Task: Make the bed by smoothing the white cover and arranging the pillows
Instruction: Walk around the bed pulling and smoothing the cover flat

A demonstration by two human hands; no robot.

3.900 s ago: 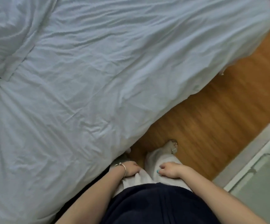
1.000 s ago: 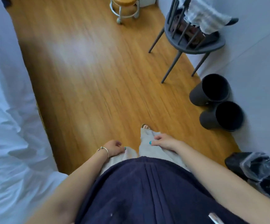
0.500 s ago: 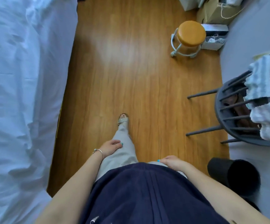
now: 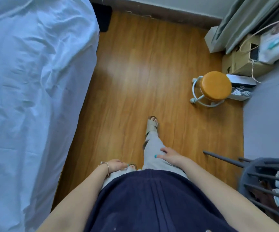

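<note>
Cover: the white cover [image 4: 35,97] fills the left of your view, hanging down the bed's side to the floor; it is creased and bunched along that edge, so by my reading the smoothing is not finished.
Pillows: none show in this view, so you cannot tell where they lie.
Change: a few seconds ago you stood facing the bed with the cover filling your view; since then you have turned and walked along its side, and in the last half second the stool [image 4: 214,86] has slid lower in your view, while the far wall and a curtain have come into sight.
Meaning: you look to be heading for the far end of the bed, probably to work the cover or pillows from there; neither hand has touched the bedding in this stretch.
Left hand [image 4: 117,164]: it rests on your left thigh just beside the bed, well clear of the cover, bracelet at the wrist; fingers lie loose and together, holding nothing.
Right hand [image 4: 168,154]: it lies flat on your right trouser leg, fingers straight and slightly spread, holding nothing.
Stance: your right foot [image 4: 153,123] is forward on the wood floor, mid-step.
Around: a dark chair [image 4: 260,174] stands at your right, with boxes beyond the stool.
</note>
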